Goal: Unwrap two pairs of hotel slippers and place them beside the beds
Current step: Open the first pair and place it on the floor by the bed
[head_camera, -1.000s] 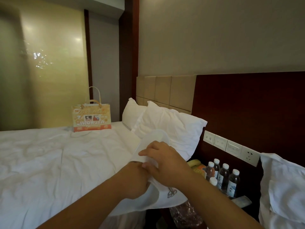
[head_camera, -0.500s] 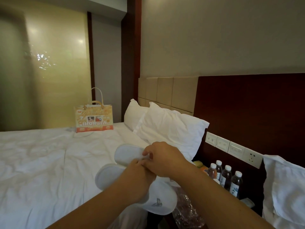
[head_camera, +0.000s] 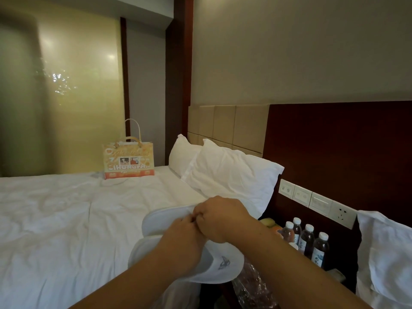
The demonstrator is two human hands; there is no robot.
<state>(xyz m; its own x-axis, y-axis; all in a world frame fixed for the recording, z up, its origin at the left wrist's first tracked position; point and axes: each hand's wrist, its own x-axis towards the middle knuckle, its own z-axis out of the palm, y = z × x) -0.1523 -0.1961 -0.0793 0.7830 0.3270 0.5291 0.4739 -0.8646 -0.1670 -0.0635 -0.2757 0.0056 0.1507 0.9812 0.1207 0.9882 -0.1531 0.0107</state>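
The wide bed under a rumpled white duvet [head_camera: 66,219] carries an orange-and-yellow paper gift bag with looped handles [head_camera: 128,161], standing upright near its far edge. Two plump white pillows [head_camera: 229,175] lean at its head, overlapping. Beside it, a dark wooden bedside table [head_camera: 224,293], mostly hidden, bears white-capped dark bottles [head_camera: 306,241] and crumpled clear plastic wrap [head_camera: 252,284].
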